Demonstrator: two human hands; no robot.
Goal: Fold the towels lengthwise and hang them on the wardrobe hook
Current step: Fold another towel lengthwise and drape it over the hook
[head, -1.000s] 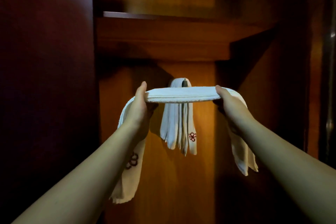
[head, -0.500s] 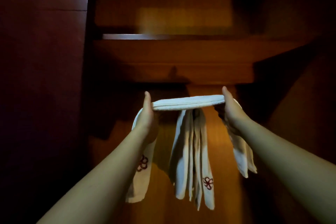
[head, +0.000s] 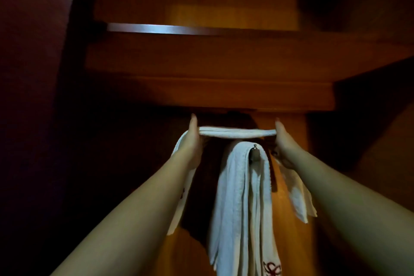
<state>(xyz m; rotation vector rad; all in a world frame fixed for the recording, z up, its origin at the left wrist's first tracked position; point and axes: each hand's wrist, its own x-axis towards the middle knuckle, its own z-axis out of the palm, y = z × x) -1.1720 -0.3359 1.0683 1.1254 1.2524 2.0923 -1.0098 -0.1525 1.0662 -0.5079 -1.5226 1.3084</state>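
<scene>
A folded white towel [head: 237,132] is stretched flat between my hands, just above the metal wardrobe hook [head: 255,152]. My left hand [head: 192,141] grips its left part and my right hand [head: 283,143] grips its right part; both loose ends hang down behind my wrists. Another folded white towel [head: 237,204] with a red flower mark near its bottom hangs over the hook, draped down the wooden back panel. The held towel does not touch the hook.
A wooden shelf [head: 208,92] juts out directly above my hands, with a metal strip [head: 161,28] on a higher ledge. A dark wardrobe side wall [head: 33,96] stands to the left and a shadowed wooden panel to the right.
Both hands have carried the stretched towel up and closer to the wardrobe, from in front of the hanging towel to just above the hook. The camera has tilted up.
</scene>
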